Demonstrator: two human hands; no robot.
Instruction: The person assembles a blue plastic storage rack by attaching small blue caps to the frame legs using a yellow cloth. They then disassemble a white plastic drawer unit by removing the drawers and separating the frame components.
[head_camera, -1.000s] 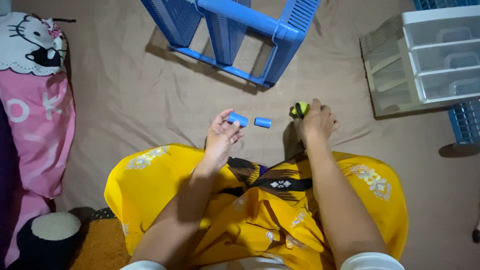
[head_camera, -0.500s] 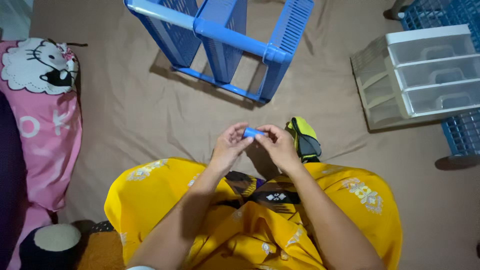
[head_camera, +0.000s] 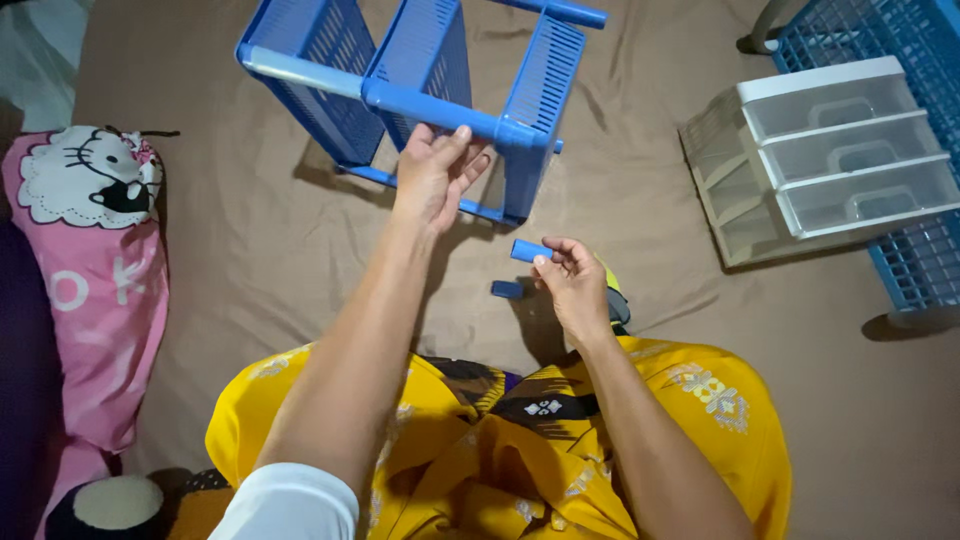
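Left hand gripping blue rack on tan sheet, right hand pinching blue peg, second peg just left of it, white drawers beyond, pink pillow far left.

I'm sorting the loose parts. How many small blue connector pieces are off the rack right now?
2. One small blue connector piece is pinched in the right hand; the other piece lies on the brown sheet just left of that hand. More may be hidden.

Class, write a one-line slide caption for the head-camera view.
Left hand grips a blue plastic rack on brown sheeting while right hand holds a small blue tube piece.
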